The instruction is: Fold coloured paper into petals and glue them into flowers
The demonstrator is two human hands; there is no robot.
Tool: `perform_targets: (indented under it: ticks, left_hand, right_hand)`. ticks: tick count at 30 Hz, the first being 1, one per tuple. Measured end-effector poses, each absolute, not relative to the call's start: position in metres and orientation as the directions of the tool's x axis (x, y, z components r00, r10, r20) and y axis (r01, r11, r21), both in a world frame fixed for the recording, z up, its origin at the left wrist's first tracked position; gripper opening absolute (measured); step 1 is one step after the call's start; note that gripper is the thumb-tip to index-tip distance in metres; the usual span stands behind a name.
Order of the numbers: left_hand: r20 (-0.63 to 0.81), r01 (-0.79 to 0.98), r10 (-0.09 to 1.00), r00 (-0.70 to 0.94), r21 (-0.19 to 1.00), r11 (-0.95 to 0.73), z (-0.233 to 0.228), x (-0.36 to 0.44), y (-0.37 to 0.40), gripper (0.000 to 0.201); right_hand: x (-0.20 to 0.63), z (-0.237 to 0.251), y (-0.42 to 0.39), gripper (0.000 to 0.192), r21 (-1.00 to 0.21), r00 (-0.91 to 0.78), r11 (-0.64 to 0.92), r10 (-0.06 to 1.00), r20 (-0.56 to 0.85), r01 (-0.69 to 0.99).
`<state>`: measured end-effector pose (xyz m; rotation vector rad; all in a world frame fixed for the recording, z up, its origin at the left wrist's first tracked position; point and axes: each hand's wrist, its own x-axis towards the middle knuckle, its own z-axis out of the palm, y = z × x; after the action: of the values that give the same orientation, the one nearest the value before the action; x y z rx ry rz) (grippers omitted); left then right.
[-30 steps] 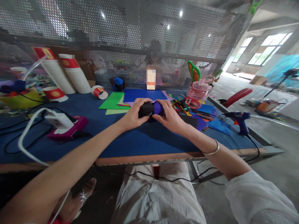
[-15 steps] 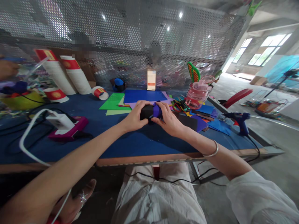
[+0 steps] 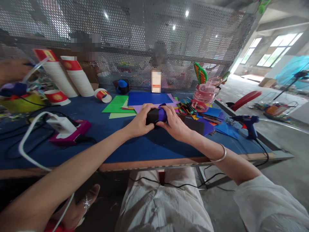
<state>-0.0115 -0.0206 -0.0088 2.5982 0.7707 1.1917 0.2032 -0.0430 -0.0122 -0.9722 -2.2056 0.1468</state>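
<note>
Between both hands, just above the table's middle, is a black-and-purple craft piece (image 3: 152,116), rounded and apparently covered in foam or paper. My left hand (image 3: 139,123) wraps its fingers round the black end. On the purple end, my right hand (image 3: 177,125) presses with thumb below and fingers on top. Much of the piece is hidden by the fingers. Behind it lies a stack of coloured sheets, with a dark blue sheet (image 3: 147,99) on top and a green sheet (image 3: 116,104) sticking out at the left.
At left stand stacked paper cups (image 3: 79,77) and a magenta power strip (image 3: 83,129) with cables. A phone (image 3: 156,82) leans at the back. To the right are scissors (image 3: 183,109), a pink water jug (image 3: 204,98) and a blue glue gun (image 3: 251,125). Another person's hand (image 3: 14,71) shows far left.
Both hands keep their hold, and the piece has turned or shifted only slightly between them. The other person's hand at far left has moved further into view.
</note>
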Motion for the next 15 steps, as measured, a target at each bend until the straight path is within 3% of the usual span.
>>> perform_targets:
  ticks: [6, 15]
  left_hand:
    - [0.665, 0.380, 0.518, 0.537, 0.358, -0.853, -0.010, -0.010, -0.021, 0.060]
    - [0.613, 0.441, 0.632, 0.474, 0.456, -0.773, -0.002, -0.014, -0.015, 0.060]
  right_hand:
    - [0.203, -0.014, -0.042, 0.061, -0.365, -0.457, 0.709, 0.682, 0.571, 0.603]
    - [0.206, -0.002, -0.046, 0.069, -0.407, -0.414, 0.731, 0.659, 0.627, 0.547]
